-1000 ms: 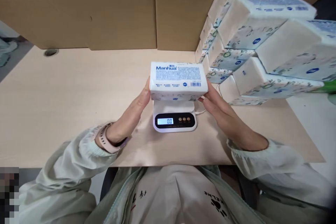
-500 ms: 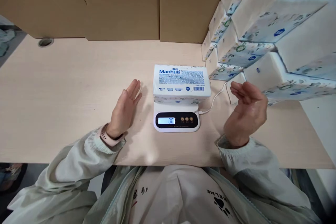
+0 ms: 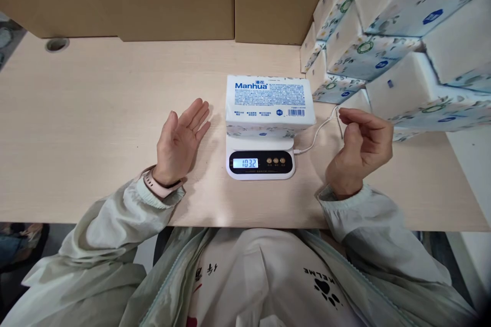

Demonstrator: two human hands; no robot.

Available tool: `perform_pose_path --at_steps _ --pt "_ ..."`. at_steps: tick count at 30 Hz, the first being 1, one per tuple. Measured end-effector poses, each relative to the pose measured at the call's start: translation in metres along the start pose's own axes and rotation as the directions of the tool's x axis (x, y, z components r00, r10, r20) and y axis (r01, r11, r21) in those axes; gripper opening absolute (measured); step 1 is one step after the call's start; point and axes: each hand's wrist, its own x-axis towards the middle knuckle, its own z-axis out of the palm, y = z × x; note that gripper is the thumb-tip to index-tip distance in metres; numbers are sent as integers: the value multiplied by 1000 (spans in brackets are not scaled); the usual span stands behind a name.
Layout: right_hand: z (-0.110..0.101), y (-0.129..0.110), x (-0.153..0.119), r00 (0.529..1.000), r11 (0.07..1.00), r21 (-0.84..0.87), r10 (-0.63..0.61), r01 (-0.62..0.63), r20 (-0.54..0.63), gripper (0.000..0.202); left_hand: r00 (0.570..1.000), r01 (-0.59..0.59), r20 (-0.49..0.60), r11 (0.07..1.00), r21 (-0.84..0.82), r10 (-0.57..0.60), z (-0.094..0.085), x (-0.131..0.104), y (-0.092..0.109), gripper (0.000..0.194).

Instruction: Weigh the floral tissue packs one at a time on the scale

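A white pack of Manhua tissues [image 3: 270,107] with blue print rests on a small white digital scale [image 3: 261,176]. The lit display [image 3: 245,163] reads 103.2. Left of the pack, my left hand [image 3: 180,140] is held open, palm turned up, touching neither pack nor scale. My right hand [image 3: 362,150] hovers to the right of the scale near the stacked packs, its fingers loosely curled and the thumb apart from the index finger. Nothing shows in either hand.
Stacked tissue packs [image 3: 395,59] stand at the right. A white cable [image 3: 316,135] runs from the scale toward them. Brown cardboard [image 3: 176,0] lines the back of the wooden table [image 3: 95,138], which has a round cable hole [image 3: 57,45] at the far left.
The scale's display has gone from 0.0 to 103.2. My left palm has turned upward, and my right fingers have curled in more. The view has shifted slightly.
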Motion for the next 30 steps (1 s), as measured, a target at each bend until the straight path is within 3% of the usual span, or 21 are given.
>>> perform_pose_path --at_steps 11,18,24,30 --pt "-1 -6 -3 994 994 -68 -83 87 66 14 1000 -28 5 999 36 28 -1 0 2 72" --pt "-1 -6 -2 997 997 -44 -63 66 52 15 999 -39 7 999 20 39 -1 -1 2 73" --pt "-4 -8 -4 990 999 -36 23 -18 136 17 999 -26 39 1000 -11 27 -1 -3 3 73" --pt "-7 -11 -3 984 1000 -17 25 -22 174 17 992 -30 123 999 -37 34 0 -8 4 70"
